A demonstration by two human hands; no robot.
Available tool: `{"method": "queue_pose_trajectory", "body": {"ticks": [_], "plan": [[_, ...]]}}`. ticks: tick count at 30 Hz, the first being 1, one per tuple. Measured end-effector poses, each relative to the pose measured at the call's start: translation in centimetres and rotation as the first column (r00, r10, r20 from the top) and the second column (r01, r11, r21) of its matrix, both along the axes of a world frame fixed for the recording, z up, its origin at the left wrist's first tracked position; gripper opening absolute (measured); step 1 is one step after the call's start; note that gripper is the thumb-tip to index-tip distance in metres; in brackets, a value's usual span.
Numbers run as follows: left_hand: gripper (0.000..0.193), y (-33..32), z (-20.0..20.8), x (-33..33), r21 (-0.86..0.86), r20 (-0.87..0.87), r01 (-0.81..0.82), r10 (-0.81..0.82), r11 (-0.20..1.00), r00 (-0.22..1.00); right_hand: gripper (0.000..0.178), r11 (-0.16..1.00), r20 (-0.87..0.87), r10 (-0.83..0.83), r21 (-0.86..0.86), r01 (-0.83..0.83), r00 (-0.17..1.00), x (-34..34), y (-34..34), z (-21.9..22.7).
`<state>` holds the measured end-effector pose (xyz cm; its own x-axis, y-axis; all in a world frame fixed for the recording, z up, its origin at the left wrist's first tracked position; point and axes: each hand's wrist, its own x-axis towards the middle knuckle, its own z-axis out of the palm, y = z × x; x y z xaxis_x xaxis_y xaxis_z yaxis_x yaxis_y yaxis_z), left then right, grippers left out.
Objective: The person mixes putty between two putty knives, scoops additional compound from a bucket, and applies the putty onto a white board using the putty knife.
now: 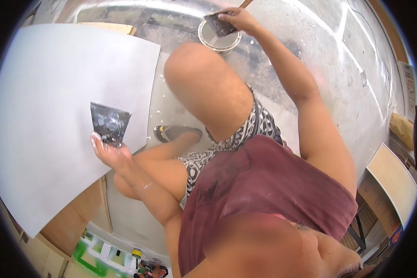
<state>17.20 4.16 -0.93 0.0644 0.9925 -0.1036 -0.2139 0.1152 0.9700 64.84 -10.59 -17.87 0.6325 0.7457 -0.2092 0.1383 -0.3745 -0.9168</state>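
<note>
My left hand is closed on a trapezoid putty knife, its dark blade smeared with white paste. The blade is in front of a large smooth white panel; whether it touches the panel I cannot tell. White paste also marks the fingers and forearm. At the far side, my right hand grips a second putty knife with a wooden handle. Its dark blade hangs over the mouth of a round bucket, hiding part of the rim and the inside.
My bent knee rises between the panel and the bucket. Grey floor with white spatters lies around. Wooden boards show beneath the panel. At the right are a pale board and a brown paper bag. Green-and-white items lie lower left.
</note>
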Motion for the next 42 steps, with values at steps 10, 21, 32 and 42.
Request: {"method": "queue_pose_trajectory", "body": {"ticks": [10, 21, 32, 42], "plan": [[0.022, 1.0, -1.4, -1.3, -0.045, -0.099, -0.038, 0.034, 0.998, 0.995, 0.034, 0.763, 0.274, 0.581, -0.511, -0.396, 0.766, -2.5, 1.9, -3.6], [0.019, 0.3, -0.2, 0.5, -0.021, -0.07, -0.038, 0.037, 0.999, 0.997, 0.017, 0.572, 0.436, 0.81, -0.736, -0.362, 0.392, -4.6, 4.2, -9.8], [0.015, -1.0, 1.2, 2.6, -0.06, -0.022, -0.045, 0.044, 0.997, 0.999, 0.023, 0.338, 0.191, 0.933, -0.755, -0.561, 0.306, -2.0, 5.2, -11.1], [0.021, -2.3, 2.0, 3.3, -0.154, 0.092, 0.057, -0.043, 0.986, 0.995, 0.028, 0.866, 0.404, 0.465, -0.392, -0.31, 0.787, -0.5, -0.8, 4.6]]}}
